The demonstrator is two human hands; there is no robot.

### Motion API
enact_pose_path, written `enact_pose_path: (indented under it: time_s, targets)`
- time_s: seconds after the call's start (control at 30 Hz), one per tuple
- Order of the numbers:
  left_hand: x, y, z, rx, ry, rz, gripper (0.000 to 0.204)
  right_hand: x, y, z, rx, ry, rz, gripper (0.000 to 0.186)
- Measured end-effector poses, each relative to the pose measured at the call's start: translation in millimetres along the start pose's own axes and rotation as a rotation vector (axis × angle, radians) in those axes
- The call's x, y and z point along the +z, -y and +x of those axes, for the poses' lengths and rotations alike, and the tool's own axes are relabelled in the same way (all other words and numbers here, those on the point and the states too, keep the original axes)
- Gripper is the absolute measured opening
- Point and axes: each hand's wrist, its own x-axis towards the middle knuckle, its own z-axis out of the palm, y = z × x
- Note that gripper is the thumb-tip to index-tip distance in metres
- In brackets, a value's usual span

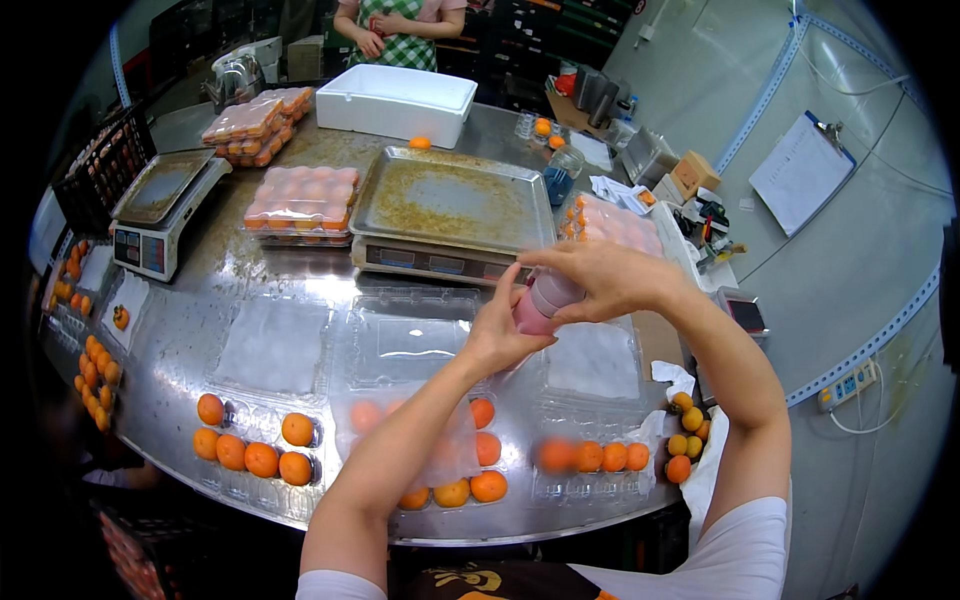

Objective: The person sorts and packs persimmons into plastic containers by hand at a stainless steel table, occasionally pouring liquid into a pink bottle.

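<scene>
A pink bottle (537,316) is tilted between my hands above the metal table (190,330), just in front of the scale. My left hand (497,330) grips its lower body. The fingers of my right hand (612,278) curl round its upper end, partly hiding the top. Below my left forearm is an open clear plastic clamshell tray (412,335) with orange persimmons (488,487), some covered by a translucent sheet. Similar trays with persimmons lie on both sides, the left one (262,460) and the right one (590,458). One persimmon in the right tray looks blurred.
A scale with a large metal pan (455,200) stands ahead, a smaller scale (160,215) to its left. Packed fruit boxes (300,205) are stacked nearby. Behind are a white foam box (395,105) and a person in a green checked apron (405,40). Loose persimmons (680,445) lie at right.
</scene>
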Motion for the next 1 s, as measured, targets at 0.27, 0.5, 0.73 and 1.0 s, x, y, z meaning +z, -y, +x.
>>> enact_pose_path:
  time_s: [0.27,0.5,0.73,1.0]
  targets:
    - [-4.5,-16.6,-3.0,-0.005,-0.027,0.078,0.112,-12.7,14.8,25.3,0.334,0.375,-0.182,0.062]
    - [-3.4,-8.9,-1.7,-0.027,0.014,0.052,0.115,-24.2,16.0,26.4,0.328,0.428,-0.069,0.061]
    - [-4.2,-10.6,-1.3,-0.054,0.02,-0.031,0.113,-16.5,4.3,2.8,-0.054,0.143,0.004,0.058]
    - [-2.3,-9.3,-4.0,-0.015,0.003,0.008,0.11,-12.1,16.3,5.6,0.406,0.323,-0.165,0.06]
